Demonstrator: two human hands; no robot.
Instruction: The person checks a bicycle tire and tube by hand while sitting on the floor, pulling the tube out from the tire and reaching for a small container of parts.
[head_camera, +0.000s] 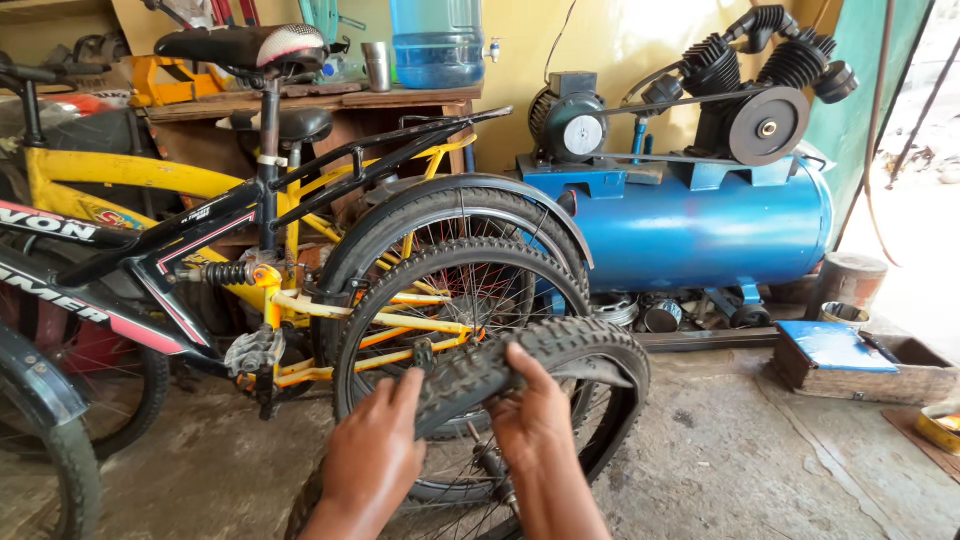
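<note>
Hands on knobby tyre (560, 350), left hand (375, 450) curled gripping, right hand (530, 415) clamped over tread

We are in a bicycle repair workshop; parked bicycles (200, 250) crowd the left side over a rough, stained concrete floor (720, 450); a big blue air compressor (690, 215) with its belt-driven pump stands against the yellow wall; tins and small parts (660, 315) lie under its tank; a worn wooden bench (330, 105) behind carries a water jug (437, 40) and a steel cup (377, 65).
</note>
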